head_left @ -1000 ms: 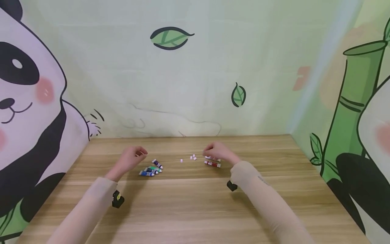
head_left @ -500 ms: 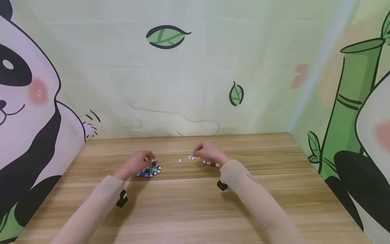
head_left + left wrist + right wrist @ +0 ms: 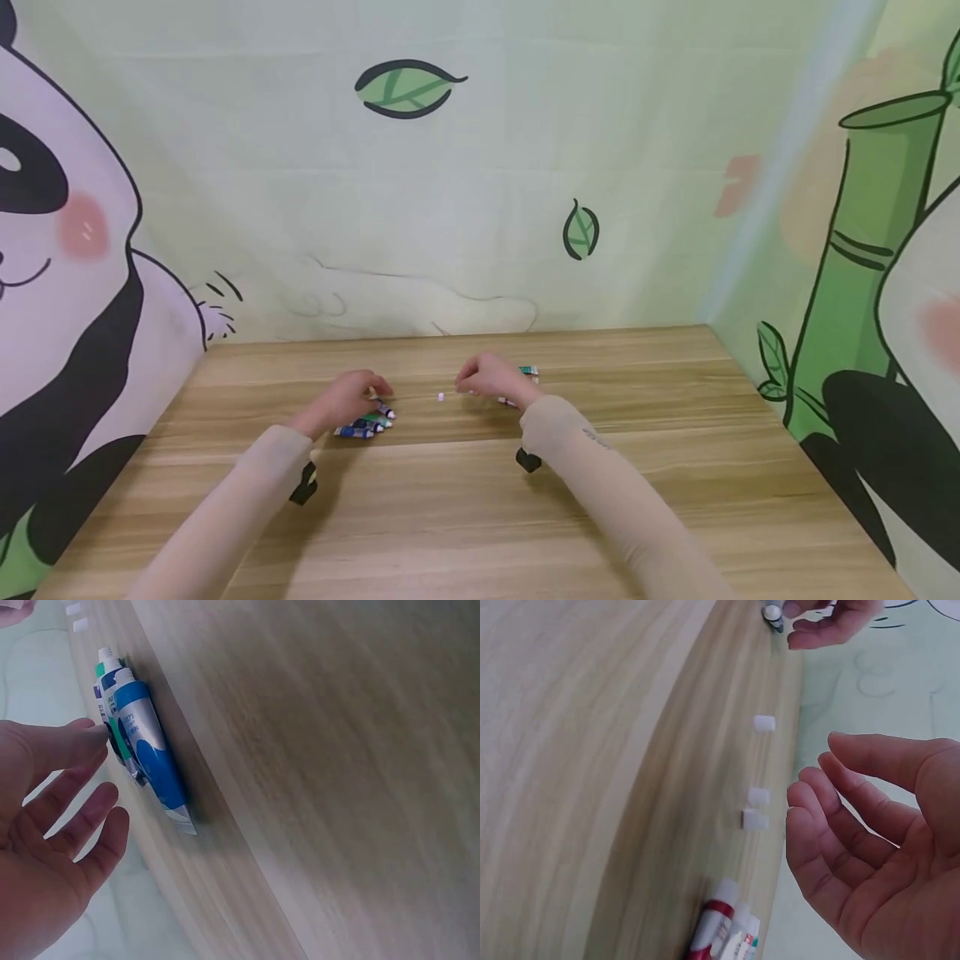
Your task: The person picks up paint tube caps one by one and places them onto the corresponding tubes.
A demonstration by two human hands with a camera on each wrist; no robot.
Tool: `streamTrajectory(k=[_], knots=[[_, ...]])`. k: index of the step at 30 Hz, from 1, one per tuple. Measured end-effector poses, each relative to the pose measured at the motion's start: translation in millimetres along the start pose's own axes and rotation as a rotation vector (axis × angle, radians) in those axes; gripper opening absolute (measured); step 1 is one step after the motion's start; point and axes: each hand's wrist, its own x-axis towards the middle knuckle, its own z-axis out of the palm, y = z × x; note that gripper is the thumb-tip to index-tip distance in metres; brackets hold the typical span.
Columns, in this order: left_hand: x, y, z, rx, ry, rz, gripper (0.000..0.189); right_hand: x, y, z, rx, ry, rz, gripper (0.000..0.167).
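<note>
My left hand (image 3: 351, 402) is over a small cluster of paint tubes on the table, left of centre. In the left wrist view, its thumb tip overlaps the tubes, its other fingers loosely bent. A blue paint tube (image 3: 150, 742) lies nearest that camera; a dark-labelled tube (image 3: 385, 409) lies by the fingertips. My right hand (image 3: 491, 377) hovers by small white caps, thumb and forefinger near each other with nothing visible between them. In the right wrist view, one cap (image 3: 763, 724) lies apart from a close group (image 3: 757, 806). My right hand hides part of a red paint tube (image 3: 711, 930).
A green-and-white tube (image 3: 528, 370) lies behind the right wrist, among other tubes there. The wooden table (image 3: 420, 517) ends at a printed cloth backdrop (image 3: 480, 167) with pandas and bamboo. Both wrists carry small black cameras.
My right hand has moved left from the red tube to over the white caps, uncovering the green-and-white tube. My left hand has moved right and down onto the tube cluster.
</note>
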Motion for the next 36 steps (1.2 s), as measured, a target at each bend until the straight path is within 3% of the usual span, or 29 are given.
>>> streamTrajectory(k=[9,17,27,36], knots=[[-2.4,7.3,2.3,-0.059,-0.054,-0.032,0.013,9.3,-6.5,17.9,-0.113,-0.012,-0.044,0.015],[-4.8,6.1,6.5,-0.104,-0.086,-0.056,0.009,19.1,-5.3,39.9,-0.133,-0.028,-0.084,0.029],[-9.9,6.2,7.1,-0.110,-0.090,-0.030,0.009,24.7,-4.5,52.1,-0.319,0.022,-0.158,0.014],[-8.2,3.6,1.2,-0.110,-0.092,-0.042,0.015,24.6,-11.6,52.6,-0.334,0.051,-0.137,0.006]])
